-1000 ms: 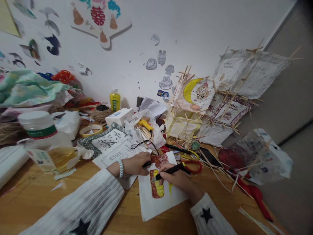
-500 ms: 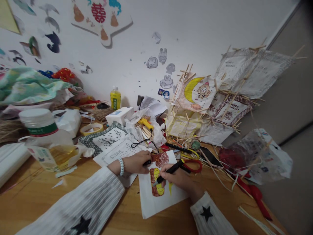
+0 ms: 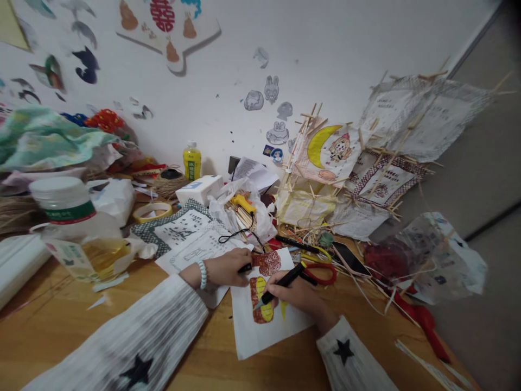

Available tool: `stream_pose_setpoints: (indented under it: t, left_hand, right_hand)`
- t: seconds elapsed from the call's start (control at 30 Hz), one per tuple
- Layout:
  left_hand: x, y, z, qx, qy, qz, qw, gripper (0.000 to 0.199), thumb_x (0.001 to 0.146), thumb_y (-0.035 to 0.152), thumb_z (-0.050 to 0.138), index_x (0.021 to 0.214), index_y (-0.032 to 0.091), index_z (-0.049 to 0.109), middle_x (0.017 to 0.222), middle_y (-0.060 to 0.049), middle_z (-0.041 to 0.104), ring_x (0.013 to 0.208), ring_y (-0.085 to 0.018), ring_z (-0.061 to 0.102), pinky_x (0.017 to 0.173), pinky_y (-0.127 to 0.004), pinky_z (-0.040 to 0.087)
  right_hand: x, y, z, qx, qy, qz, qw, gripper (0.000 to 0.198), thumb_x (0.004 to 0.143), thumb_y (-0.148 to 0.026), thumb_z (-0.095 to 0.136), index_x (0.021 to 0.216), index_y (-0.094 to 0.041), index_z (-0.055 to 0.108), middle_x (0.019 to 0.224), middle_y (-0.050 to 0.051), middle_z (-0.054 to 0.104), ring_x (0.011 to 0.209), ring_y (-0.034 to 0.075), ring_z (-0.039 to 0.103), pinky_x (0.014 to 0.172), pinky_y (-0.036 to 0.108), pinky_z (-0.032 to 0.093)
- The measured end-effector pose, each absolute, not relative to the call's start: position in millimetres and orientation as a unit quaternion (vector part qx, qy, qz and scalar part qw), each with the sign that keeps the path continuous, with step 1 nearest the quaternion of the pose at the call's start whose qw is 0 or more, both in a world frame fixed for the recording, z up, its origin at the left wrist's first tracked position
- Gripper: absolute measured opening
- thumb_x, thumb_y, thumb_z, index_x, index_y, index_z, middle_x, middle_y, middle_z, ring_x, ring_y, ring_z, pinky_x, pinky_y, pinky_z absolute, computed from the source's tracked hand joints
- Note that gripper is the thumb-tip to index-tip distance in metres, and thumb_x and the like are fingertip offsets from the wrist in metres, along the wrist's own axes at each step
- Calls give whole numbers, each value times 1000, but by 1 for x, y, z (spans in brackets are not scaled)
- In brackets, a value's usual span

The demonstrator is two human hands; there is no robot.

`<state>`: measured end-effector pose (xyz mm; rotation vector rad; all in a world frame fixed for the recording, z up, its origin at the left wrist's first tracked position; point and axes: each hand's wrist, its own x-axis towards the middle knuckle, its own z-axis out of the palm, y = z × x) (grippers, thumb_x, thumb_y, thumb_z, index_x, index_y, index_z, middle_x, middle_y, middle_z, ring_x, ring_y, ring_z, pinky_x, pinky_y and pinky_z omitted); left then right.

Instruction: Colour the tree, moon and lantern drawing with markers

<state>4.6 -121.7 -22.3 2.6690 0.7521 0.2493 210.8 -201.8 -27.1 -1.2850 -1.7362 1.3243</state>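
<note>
1 white sheet, on bench. right hand, clamped on 1 black pen; tip now lower on sheet's brown-and-yellow drawing, its marking apparently advancing. left hand, at sheet's far-left edge, closed over 1 small black object.

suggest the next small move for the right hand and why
Probably one short stroke along the brown strip of the drawing: the right hand holds the black pen with its tip on or just above that strip, and the left hand lies at the edge of the paper, perhaps able to steady it.
</note>
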Motion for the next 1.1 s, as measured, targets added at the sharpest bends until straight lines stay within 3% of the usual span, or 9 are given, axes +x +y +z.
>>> stream_pose_setpoints:
  t: [0.6,1.1]
  left_hand:
    - [4,-120,-26,945,265,85,171,22,63,20,62,81,18,50,97,-6,52,91,-21,50,84,-30,41]
    - [5,-121,-24,946,259,94,170,20,64,21,62,81,18,51,95,-5,53,89,-20,50,83,-29,41]
  right_hand:
    - [211,-201,-28,-470,-667,491,306,31,72,-46,61,70,-16,59,54,-2,59,50,12,56,52,24,45]
    - [214,-199,-34,-467,-643,529,297,40,61,-54,68,66,-15,62,54,0,60,47,12,56,48,23,43]
